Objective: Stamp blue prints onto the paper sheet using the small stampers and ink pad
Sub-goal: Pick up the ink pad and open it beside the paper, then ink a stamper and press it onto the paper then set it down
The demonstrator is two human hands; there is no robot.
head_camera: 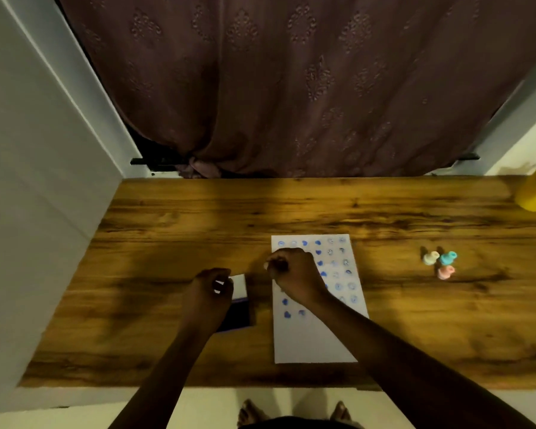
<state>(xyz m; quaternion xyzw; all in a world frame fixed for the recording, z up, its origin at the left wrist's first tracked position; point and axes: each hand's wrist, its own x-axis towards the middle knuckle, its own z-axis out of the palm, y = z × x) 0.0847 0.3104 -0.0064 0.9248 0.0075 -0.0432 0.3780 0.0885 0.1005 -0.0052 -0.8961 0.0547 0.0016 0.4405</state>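
A white paper sheet (313,339) lies on the wooden table (167,230), its upper part covered with several blue prints. My right hand (294,274) hovers over the sheet's left edge, fingers closed on a small pale stamper that barely shows at the fingertips. To the left sits the ink pad (239,314), dark blue, with its white lid (239,286) raised behind it. My left hand (212,292) rests on the pad's lid and holds it. Three spare stampers stand to the right: a cream stamper (430,258), a teal stamper (448,257) and a pink stamper (445,272).
A yellow container (534,193) stands at the table's far right corner. A brown patterned curtain (307,88) hangs behind the table. A grey wall (28,212) borders the left side. My feet show below the table's front edge.
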